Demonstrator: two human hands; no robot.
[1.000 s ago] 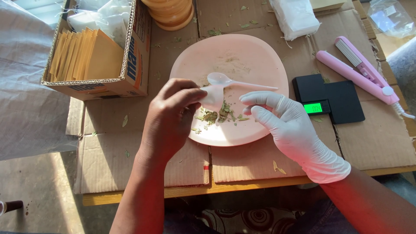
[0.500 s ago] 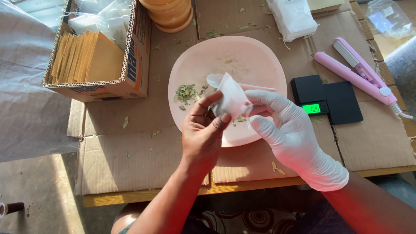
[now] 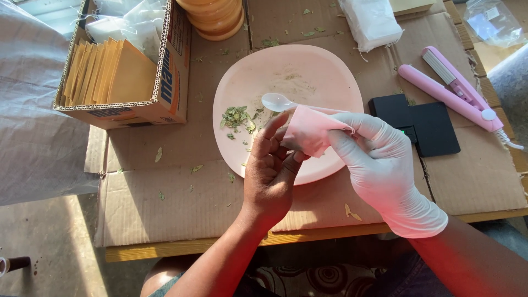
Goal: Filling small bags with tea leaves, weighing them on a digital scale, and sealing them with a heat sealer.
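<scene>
Since half a second back: lifting the small pale pouch [image 3: 309, 131] slightly to the right, over the 3 o'clock half of the plate, and leaving the white plastic spoon [image 3: 278, 102] uncovered on the plate.

Head view, containers first. Lying at centre: a round pink plate [image 3: 308, 66], carrying a small heap of dried green leaf flakes [image 3: 236, 117] at its 9 o'clock side, the spoon resting just right of them with its bowl pointing toward 9 o'clock and its handle running under the pouch. Sitting at 10 o'clock of the plate: an open cardboard box [image 3: 170, 71], packed with upright tan envelopes [image 3: 107, 74] and white crumpled bags at its far end. Standing at 12 o'clock: a stack of orange-brown bowls [image 3: 217, 16]. Lying at 3 o'clock: a flat black scale [image 3: 423, 124], with a pink sealing tool [image 3: 451, 88] just beyond it.

Hands. Reaching up from 6 o'clock: the bare left hand [image 3: 272, 176], palm turned upward, fingers curled and pinching the pouch's left edge. Coming in from 4 o'clock: the white-gloved right hand [image 3: 379, 165], thumb and forefinger closed on the pouch's right edge, holding it just above the plate.
</scene>
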